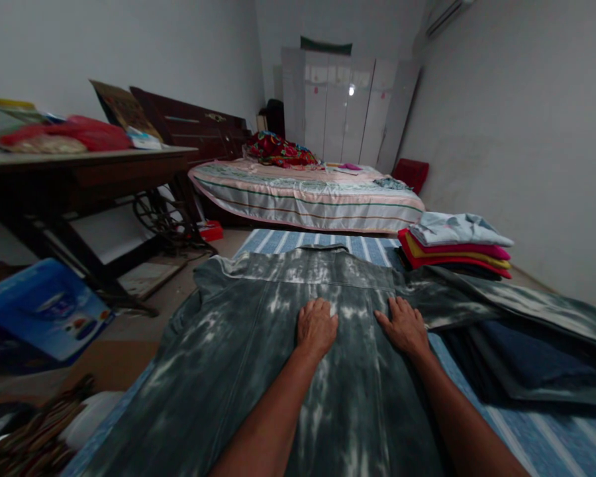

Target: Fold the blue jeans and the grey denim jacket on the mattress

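So the jacket point(258, 344) is a washed-out grey-green denim thing, laid flat with its back up on a blue striped mat point(298, 240) on the floor, collar pointing away from the person. Both hands are palm-down on the middle of it, just below the collar seam. The left hand point(316, 326) has its fingers point(322, 308) pressed close together and a bit curled onto the cloth. The right hand point(403, 326) sits just beside it with its fingers point(402, 306) slightly spread and the thumb poking out toward the left one. Neither is pinching anything, they're just lying flat on the fabric. One sleeve point(501, 298) runs off to the right and lies over a dark pile point(521, 351) of folded stuff. Just past that there's a neat stack point(454, 245) of folded clothes, pale blue on top, then red and yellow layers. Further back is a low bed point(308, 195) with a striped sheet and a bundle of red patterned cloth on it, and behind it a white wardrobe point(347, 109) against the wall. Off to the left there's a dark worktop point(79, 159) on an old treadle frame, loaded with red bags and papers, and a blue box point(44, 308) on the floor nearer the camera.
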`<state>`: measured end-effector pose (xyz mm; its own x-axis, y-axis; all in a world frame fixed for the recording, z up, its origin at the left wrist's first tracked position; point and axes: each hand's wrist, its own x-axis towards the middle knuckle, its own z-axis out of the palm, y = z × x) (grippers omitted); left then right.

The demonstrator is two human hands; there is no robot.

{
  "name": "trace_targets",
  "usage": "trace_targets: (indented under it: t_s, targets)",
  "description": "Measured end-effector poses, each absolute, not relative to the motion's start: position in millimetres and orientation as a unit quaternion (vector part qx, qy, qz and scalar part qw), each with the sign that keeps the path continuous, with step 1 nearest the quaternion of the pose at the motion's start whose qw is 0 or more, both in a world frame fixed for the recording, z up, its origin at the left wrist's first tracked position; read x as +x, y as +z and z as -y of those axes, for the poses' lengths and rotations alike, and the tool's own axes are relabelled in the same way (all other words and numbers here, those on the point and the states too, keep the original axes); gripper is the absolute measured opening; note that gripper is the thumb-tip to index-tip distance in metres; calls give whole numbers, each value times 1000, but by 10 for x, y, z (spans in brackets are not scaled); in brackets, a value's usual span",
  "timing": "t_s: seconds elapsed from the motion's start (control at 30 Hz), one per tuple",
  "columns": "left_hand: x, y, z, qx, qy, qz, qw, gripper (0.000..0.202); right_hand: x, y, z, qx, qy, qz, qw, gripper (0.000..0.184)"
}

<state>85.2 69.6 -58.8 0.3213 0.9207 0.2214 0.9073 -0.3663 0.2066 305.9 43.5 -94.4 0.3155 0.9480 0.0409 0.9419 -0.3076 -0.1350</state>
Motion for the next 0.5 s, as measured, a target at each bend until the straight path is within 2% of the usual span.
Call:
trace_targets:
  t_s: [0.33,0.5]
  targets:
    - [841,-676,-689,818,131,-560,-4,37,3016,-877,-409,-803,22,590,74,68]
    - [718,-563,-719,841,58,-535,57,49,2813,-605,-244,-779,23,619,99,56]
